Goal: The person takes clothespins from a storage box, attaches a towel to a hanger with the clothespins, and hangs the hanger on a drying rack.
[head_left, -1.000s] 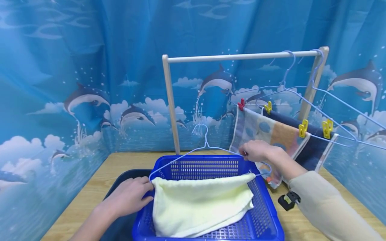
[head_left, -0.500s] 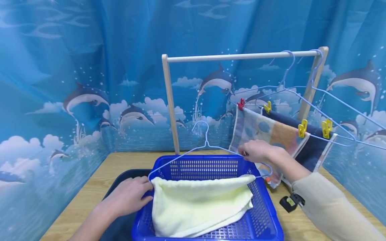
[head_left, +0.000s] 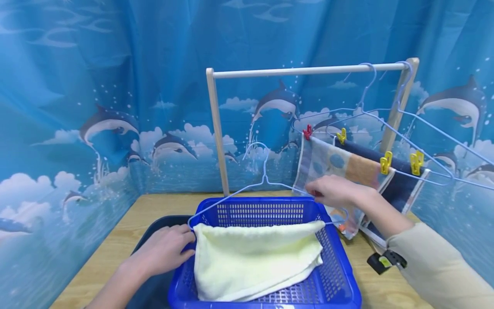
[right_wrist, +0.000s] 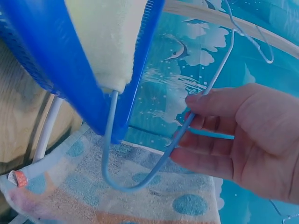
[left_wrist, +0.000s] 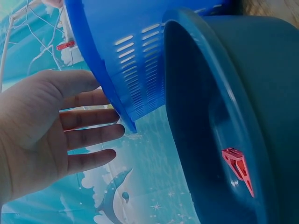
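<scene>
A pale yellow towel (head_left: pixel 256 262) is draped over the lower bar of a light blue wire hanger (right_wrist: pixel 109 126), above the blue perforated basket (head_left: pixel 333 257). My right hand (head_left: pixel 332 189) pinches the hanger's right shoulder between thumb and fingers, as the right wrist view shows. At the hanger's left end is my left hand (head_left: pixel 166 246), close to the towel's corner and the basket rim. In the left wrist view its fingers (left_wrist: pixel 93 133) are extended and spread beside the basket, with no hold on the hanger visible.
A dark teal tub (left_wrist: pixel 252 88) stands left of the basket, with a red clothespin (left_wrist: pixel 238 168) inside. Behind, a rack rail (head_left: pixel 270 73) carries two hangers with a patterned towel (head_left: pixel 356 169) and a navy towel (head_left: pixel 401 193), held by yellow clothespins (head_left: pixel 386 163) and a red one (head_left: pixel 307 132).
The hanger's hook has risen and tipped up slightly. My right wrist has shifted a little to the right while the fingers keep hold of the wire. The left hand stays nearly in place.
</scene>
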Tool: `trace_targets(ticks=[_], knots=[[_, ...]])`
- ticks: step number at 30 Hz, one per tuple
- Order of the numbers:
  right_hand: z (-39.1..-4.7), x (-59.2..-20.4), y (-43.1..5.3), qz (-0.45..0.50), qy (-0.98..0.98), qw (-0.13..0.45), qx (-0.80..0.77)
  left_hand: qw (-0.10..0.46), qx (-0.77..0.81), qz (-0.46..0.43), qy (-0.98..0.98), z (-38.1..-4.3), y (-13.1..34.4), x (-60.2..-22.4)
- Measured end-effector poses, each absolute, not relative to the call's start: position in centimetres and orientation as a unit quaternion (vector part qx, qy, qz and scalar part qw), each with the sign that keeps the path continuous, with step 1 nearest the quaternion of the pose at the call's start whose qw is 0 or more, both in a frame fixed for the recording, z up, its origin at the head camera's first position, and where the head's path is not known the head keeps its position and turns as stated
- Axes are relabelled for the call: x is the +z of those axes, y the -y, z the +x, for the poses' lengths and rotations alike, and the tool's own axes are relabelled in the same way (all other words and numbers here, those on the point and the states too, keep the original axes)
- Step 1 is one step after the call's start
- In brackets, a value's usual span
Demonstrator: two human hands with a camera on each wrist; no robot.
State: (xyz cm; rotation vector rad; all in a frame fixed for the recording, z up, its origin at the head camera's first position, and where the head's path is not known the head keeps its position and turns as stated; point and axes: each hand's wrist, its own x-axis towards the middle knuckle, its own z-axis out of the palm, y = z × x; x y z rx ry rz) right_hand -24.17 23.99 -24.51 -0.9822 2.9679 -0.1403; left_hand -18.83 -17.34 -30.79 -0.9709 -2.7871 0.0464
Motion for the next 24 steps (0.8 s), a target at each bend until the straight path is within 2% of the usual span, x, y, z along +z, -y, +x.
trace_targets(ticks=[8, 16, 24], knots=[[-23.2, -24.9, -24.7, -0.331, -0.941, -0.05, -0.045, 0.081, 0.016, -0.32, 0.944, -18.8, 17.2, -30.8], [-22.3, -24.8, -25.4, -0.341, -0.933, -0.109, -0.043, 0.112, 0.022, -0.346, 0.931, -19.0, 17.4, -30.9], [-21.6, -24.8, -26.2, -0.331, -0.935, -0.119, -0.054, 0.123, 0.028, -0.354, 0.927, -19.0, 17.4, -30.6]])
